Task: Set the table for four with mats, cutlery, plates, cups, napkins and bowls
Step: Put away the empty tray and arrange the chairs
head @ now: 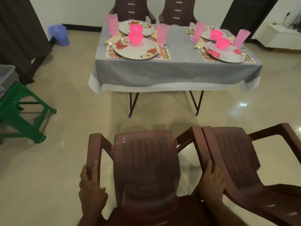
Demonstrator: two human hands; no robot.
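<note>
Head view. Left hand (91, 190) grips the left armrest of the near brown chair (146, 162), fingers curled round the rail. Right hand (211, 185) grips the same chair's right armrest, fingers wrapped over it. A second brown chair (244, 160) stands just beside it on the right, the armrests touching or nearly so.

Table (177, 69), grey cloth with white border, stands well apart beyond the chairs. Four settings lie on it, two at the left end and two at the right.

Left end: near floral plate (136, 48) on a mat (165, 54), pink bowl (135, 37) standing on the plate; contents of the bowl cannot be told. Far plate (146, 29) carries a second pink bowl (136, 29). Pink cups (112, 24) and (162, 35) stand upright beside the plates. Fork (110, 46) to the left of the near plate, spoon (164, 47) to its right; yellow napkin (114, 39) near the fork.

Right end: red-flowered plate (228, 54) with pink bowl (222, 43) on it, another pink bowl (216, 34) behind; cups (198, 31) and (241, 38) upright.

Floor, left: blue bin (58, 35); green stool (21, 111) bearing a grey tub (7, 75), contents not visible.
</note>
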